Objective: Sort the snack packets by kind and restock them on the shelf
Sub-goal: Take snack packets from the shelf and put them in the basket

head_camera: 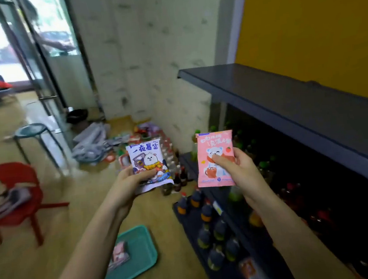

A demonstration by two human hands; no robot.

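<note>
My left hand (131, 184) grips a pale purple snack packet (147, 158) printed with a white bear, thumb across its lower front. My right hand (236, 168) pinches a pink snack packet (212, 145), also showing a white bear, with the thumb on its front. Both packets are held upright in the air, side by side, left of the dark grey shelf (286, 94). The shelf's top board is bare. Down on the floor a teal tray (142, 254) holds a pink packet (119, 254).
Lower shelf levels hold bottles (211, 232). More bottles and a heap of packets (140, 134) lie on the floor by the wall. A red chair (19, 198) and a round stool (31, 132) stand to the left, a glass door behind them.
</note>
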